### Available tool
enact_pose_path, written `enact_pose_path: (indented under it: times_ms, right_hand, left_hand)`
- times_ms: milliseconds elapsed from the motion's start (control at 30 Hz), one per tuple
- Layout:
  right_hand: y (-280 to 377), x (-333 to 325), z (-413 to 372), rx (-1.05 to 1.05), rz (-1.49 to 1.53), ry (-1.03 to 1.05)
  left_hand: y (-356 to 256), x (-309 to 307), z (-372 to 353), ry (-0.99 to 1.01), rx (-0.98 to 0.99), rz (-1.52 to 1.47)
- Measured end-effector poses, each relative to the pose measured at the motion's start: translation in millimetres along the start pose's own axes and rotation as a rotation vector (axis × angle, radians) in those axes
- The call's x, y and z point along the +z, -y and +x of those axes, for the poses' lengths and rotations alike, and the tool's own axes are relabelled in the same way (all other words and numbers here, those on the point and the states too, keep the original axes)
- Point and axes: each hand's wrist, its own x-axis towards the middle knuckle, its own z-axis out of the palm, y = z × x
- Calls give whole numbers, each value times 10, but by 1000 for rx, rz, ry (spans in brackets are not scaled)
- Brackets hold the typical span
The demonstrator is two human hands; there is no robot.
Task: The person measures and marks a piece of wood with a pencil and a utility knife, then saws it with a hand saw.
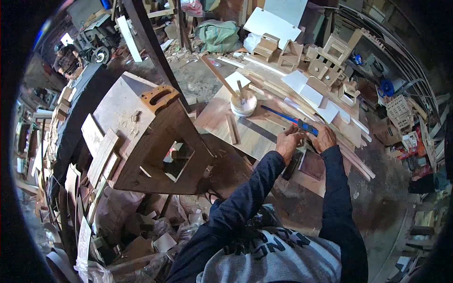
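Note:
Both my hands are close together over the low wooden work board (212,115). My right hand (325,137) is closed on the thick blue-and-black end of a long, slim blue tool (278,113). Its narrow part points up and left, with a small red spot near the thick end. Right beside that end, my left hand (289,144) has its fingers curled in a pinch; what they hold is hidden. Below the hands lies a dark brown rectangular block (312,165). A white tub (244,105) with sticks standing in it sits left of the tool's tip.
At left stands a large wooden box (118,113) with a hand saw handle (160,97) on its corner. Long wood strips (273,85) and small wooden frames (336,49) lie beyond my hands. A dark post (155,52) rises nearby. Another person (68,61) works at far left.

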Motion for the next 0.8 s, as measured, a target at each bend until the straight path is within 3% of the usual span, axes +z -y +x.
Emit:
enact_pose_path:
  times_ms: [133,233,333,400,467,567,600,667,733,800]
  right_hand:
    - [49,35,-35,-129,-35,-153]
    - [372,26,-105,-99,-58,-334]
    - [950,131,-48,-55,143,-265]
    - [1569,239,40,-226,363,-200]
    - [2291,326,178,-472,463,-173]
    - [3261,582,427,-766,529,-176]
    - [3593,593,457,-824,531,-179]
    - [4075,883,634,-898,581,-114]
    - [4491,1171,790,-974,497,-207]
    - [4809,1366,904,-921,387,-139]
  left_hand:
    - [-26,-248,34,-10,21,101]
    - [-212,-571,-99,40,135,167]
    - [-622,-991,-367,60,242,157]
    - [-881,-1330,-518,17,368,252]
    - [-1383,-1542,-920,-94,421,459]
    - [-1979,-1821,-1428,-335,691,744]
    - [-2081,-2000,-1510,-356,774,713]
    - [-2333,-2254,-1740,-574,867,806]
    - [-2429,-2529,-1882,-854,953,915]
    - [-2558,-2793,-1994,-967,1013,941]
